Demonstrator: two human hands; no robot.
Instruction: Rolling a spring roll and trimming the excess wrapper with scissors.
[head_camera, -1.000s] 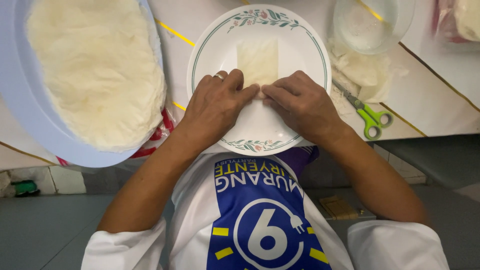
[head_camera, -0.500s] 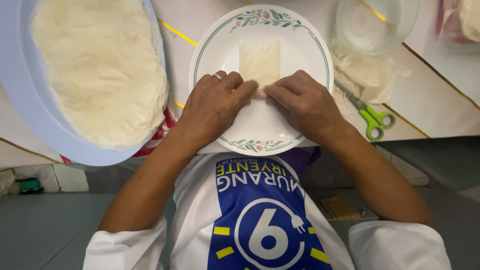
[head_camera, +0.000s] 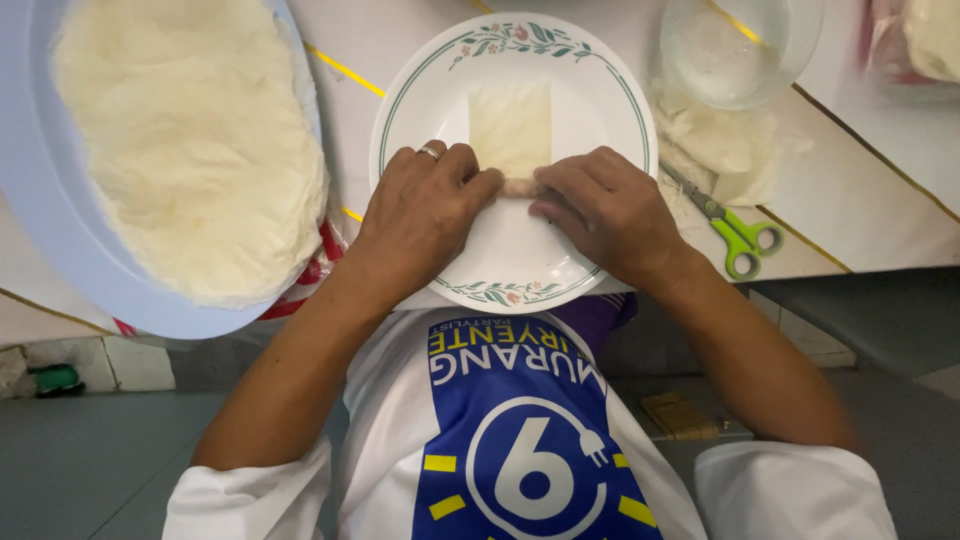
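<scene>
Pinching the near edge of the wrapper (head_camera: 510, 128), your left hand (head_camera: 425, 215) and right hand (head_camera: 605, 208) meet at the middle of the plate (head_camera: 600, 110), fingertips curled together over a small roll (head_camera: 518, 187) that shows between them. Neither hand is spread; both press down and inward on the roll. The wrapper lies flat beyond your fingers, toward the far rim.

From here the thin sheet looks likely to tear if your fingertips dig in or pull unevenly. If one hand runs ahead of the other, the roll may come out slanted or loose, and any filling could squeeze out at the open ends. The smooth plate may also let the sheet slide instead of turning.

To your left sits a large blue basin (head_camera: 40, 220) heaped with white sheets. A glass bowl (head_camera: 790, 40) and green scissors (head_camera: 735, 228) lie to your right, well apart from your hands.
</scene>
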